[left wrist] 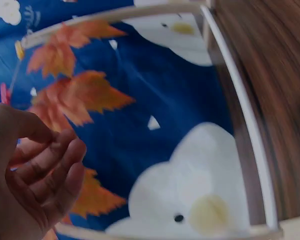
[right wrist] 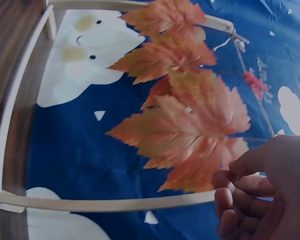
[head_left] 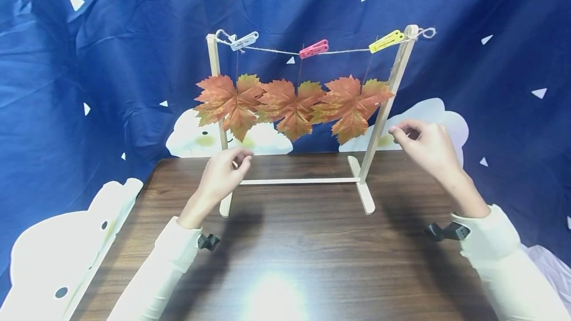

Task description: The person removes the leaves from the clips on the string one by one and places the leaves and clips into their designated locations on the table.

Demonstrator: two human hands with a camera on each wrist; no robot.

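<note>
My left hand (head_left: 225, 172) hovers by the left post of a small wooden stand (head_left: 379, 118), its fingers loosely bent with nothing visible in them. To the right of the stand, my right hand (head_left: 426, 145) is also raised, loosely bent and holding nothing visible. Three orange-green maple leaves hang side by side from a string (head_left: 276, 52): a left leaf (head_left: 234, 103), a middle leaf (head_left: 292, 105) and a right leaf (head_left: 354, 105). A white clothespin (head_left: 244, 41), a pink clothespin (head_left: 314, 49) and a yellow clothespin (head_left: 386, 41) clip them. In the right wrist view the nearest leaf (right wrist: 190, 135) is partly behind my fingers.
The stand's feet (head_left: 366, 197) and low crossbar (head_left: 299, 181) rest on a brown wooden table (head_left: 294, 241). Behind it hangs a blue cloth (head_left: 285, 4) with white triangles and cloud faces. Each sleeve carries a dark wrist device.
</note>
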